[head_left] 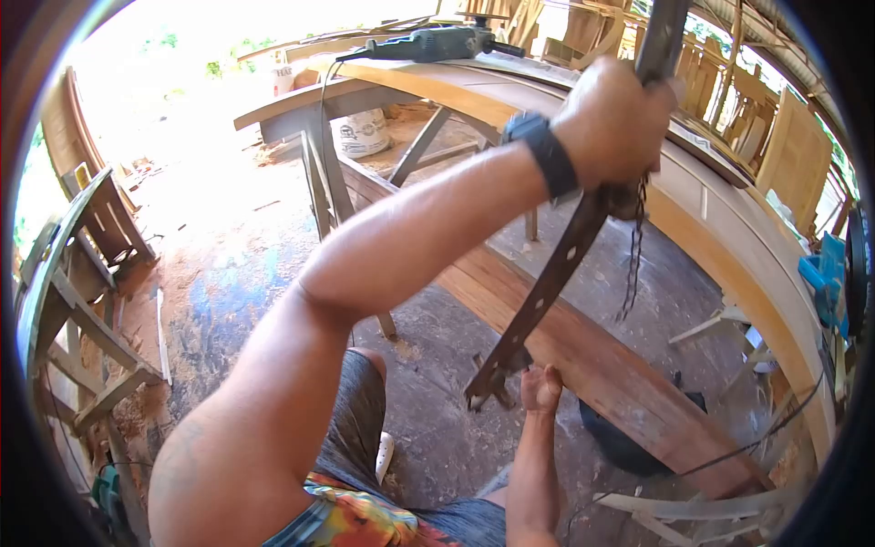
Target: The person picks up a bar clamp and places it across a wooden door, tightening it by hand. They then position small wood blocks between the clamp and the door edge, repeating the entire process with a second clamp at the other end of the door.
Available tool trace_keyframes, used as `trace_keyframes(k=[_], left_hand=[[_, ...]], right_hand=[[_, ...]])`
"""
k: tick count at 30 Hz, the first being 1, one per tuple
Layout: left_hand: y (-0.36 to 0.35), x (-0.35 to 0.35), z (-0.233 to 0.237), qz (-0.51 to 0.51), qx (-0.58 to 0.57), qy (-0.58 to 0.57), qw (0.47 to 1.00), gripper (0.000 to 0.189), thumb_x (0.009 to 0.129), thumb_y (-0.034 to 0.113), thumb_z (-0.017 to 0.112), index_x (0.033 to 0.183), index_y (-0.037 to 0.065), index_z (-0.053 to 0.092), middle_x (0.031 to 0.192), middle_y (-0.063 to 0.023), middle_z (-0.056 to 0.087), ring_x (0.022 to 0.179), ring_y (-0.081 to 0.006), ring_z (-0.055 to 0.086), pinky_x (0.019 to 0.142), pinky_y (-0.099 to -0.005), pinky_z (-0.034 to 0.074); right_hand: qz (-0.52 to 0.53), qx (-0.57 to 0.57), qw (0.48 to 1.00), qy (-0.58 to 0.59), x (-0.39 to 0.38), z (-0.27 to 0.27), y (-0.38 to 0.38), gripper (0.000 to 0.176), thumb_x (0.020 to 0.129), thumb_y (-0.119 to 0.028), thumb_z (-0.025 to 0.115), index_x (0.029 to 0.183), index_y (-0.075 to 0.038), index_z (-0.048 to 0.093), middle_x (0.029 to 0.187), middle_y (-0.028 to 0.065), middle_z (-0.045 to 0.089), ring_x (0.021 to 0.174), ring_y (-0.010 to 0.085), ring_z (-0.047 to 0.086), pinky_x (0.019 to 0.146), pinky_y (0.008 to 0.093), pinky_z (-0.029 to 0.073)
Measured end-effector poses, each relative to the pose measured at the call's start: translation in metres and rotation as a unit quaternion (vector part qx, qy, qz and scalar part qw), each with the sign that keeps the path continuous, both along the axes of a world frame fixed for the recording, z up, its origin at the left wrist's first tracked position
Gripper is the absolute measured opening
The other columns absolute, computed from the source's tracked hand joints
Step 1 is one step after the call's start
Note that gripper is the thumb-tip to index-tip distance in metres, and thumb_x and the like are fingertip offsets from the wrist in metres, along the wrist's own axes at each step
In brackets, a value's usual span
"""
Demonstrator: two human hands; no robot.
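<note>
A long dark metal bar clamp (558,264) with holes along its bar slants across the view, its upper end beyond the top edge. My left hand (612,123), with a black watch on the wrist, is closed around its upper part. A chain (635,246) dangles beside the bar. Below the clamp lies a long reddish-brown wooden plank (620,383), and the clamp's lower jaw (492,387) is near its closer edge. My right hand (542,389) is closed at that edge, close to the jaw; its fingers are partly hidden and seem to grip the plank.
A curved wooden workbench (729,246) sweeps around the far and right sides. A corded power tool (428,44) lies on it. A white bucket (362,134) stands behind a trestle. Wooden frames (82,301) lean at left. A black container (624,438) sits under the plank.
</note>
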State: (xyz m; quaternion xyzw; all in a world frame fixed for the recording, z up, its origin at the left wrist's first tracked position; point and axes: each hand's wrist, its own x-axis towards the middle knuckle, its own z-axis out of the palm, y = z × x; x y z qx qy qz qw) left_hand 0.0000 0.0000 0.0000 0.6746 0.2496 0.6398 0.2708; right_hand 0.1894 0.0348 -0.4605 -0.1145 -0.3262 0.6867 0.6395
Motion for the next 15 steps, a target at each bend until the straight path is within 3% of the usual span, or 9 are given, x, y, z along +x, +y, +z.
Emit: trace_keyframes(k=[2,3,5,6,8,9,10,13,15], left_hand=[[-0.032,-0.002,-0.016,-0.004,0.003,-0.019,1.000,0.039,0.097,0.029,0.056,0.075,-0.002,0.061,0.051,-0.0068,0.057,0.044,-0.0164,0.060,0.042,-0.0306,0.047],[-0.032,-0.015,-0.020,-0.029,-0.045,0.054,0.997,0.035,0.098,0.027,0.055,0.078,-0.002,0.056,0.051,-0.0042,0.055,0.044,-0.0147,0.058,0.043,-0.0324,0.049],[-0.036,-0.019,-0.033,-0.072,-0.067,0.020,0.995,0.033,0.098,0.027,0.055,0.081,-0.001,0.057,0.052,-0.0034,0.055,0.043,-0.0137,0.053,0.044,-0.0328,0.047],[-0.046,-0.026,-0.036,-0.028,-0.094,0.056,0.994,0.027,0.097,0.022,0.056,0.083,-0.001,0.058,0.058,-0.0006,0.054,0.048,-0.0119,0.053,0.046,-0.0323,0.046],[-0.041,-0.035,-0.068,0.138,0.107,0.255,0.951,0.025,0.101,0.022,0.048,0.094,0.004,0.063,0.065,-0.0032,0.057,0.057,-0.0123,0.056,0.051,-0.0263,0.044],[-0.035,-0.042,-0.069,-0.004,-0.129,0.173,0.976,0.032,0.102,0.031,0.042,0.105,0.005,0.060,0.064,-0.0036,0.051,0.057,-0.0140,0.051,0.058,-0.0298,0.044],[-0.039,-0.031,-0.063,-0.188,-0.302,-0.193,0.914,0.040,0.101,0.040,0.038,0.110,0.004,0.054,0.065,-0.0051,0.047,0.057,-0.0169,0.047,0.062,-0.0350,0.043],[-0.037,-0.021,-0.030,-0.297,-0.206,-0.099,0.927,0.043,0.098,0.045,0.049,0.093,0.003,0.046,0.066,-0.0082,0.046,0.062,-0.0198,0.048,0.064,-0.0347,0.042],[-0.043,-0.012,-0.011,-0.320,-0.223,-0.079,0.917,0.043,0.097,0.045,0.049,0.092,0.003,0.046,0.065,-0.0081,0.045,0.062,-0.0196,0.048,0.064,-0.0347,0.042]], right_hand=[[0.032,-0.008,0.999,-0.013,-0.007,0.012,-0.015,0.100,0.073,-0.033,0.082,0.152,-0.012,0.026,0.159,0.0073,0.023,0.146,0.0314,0.017,0.117,0.0512,0.016],[0.033,-0.033,0.998,0.042,-0.066,-0.009,-0.029,0.100,0.073,-0.033,0.082,0.152,-0.012,0.026,0.159,0.0073,0.023,0.146,0.0314,0.017,0.117,0.0512,0.016],[0.157,-0.065,0.984,0.052,-0.050,-0.010,-0.024,0.103,0.070,-0.033,0.082,0.151,-0.006,0.025,0.158,0.0157,0.021,0.145,0.0344,0.019,0.117,0.0523,0.016],[0.151,-0.130,0.980,0.004,-0.040,-0.022,-0.032,0.108,0.069,-0.038,0.081,0.151,0.000,0.021,0.155,0.0234,0.020,0.145,0.0374,0.018,0.117,0.0541,0.018],[0.218,-0.154,0.963,-0.046,-0.042,0.014,-0.047,0.111,0.076,-0.055,0.071,0.150,0.008,0.017,0.156,0.0276,0.018,0.144,0.0390,0.023,0.115,0.0546,0.023],[0.282,-0.137,0.945,-0.096,-0.037,0.019,-0.046,0.099,0.084,-0.057,0.063,0.149,0.007,0.024,0.155,0.0257,0.026,0.141,0.0371,0.031,0.116,0.0495,0.024],[0.278,-0.207,0.931,-0.116,-0.036,0.017,-0.055,0.087,0.091,-0.055,0.055,0.148,0.006,0.028,0.151,0.0213,0.038,0.140,0.0336,0.035,0.117,0.0445,0.025],[0.124,-0.346,0.905,-0.214,-0.031,0.080,-0.114,0.066,0.097,-0.046,0.053,0.141,0.003,0.044,0.142,0.0176,0.050,0.135,0.0284,0.044,0.113,0.0415,0.032],[0.016,-0.334,0.902,-0.273,-0.035,0.123,-0.148,0.053,0.097,-0.034,0.058,0.139,-0.002,0.050,0.137,0.0162,0.055,0.129,0.0249,0.048,0.110,0.0381,0.037]])
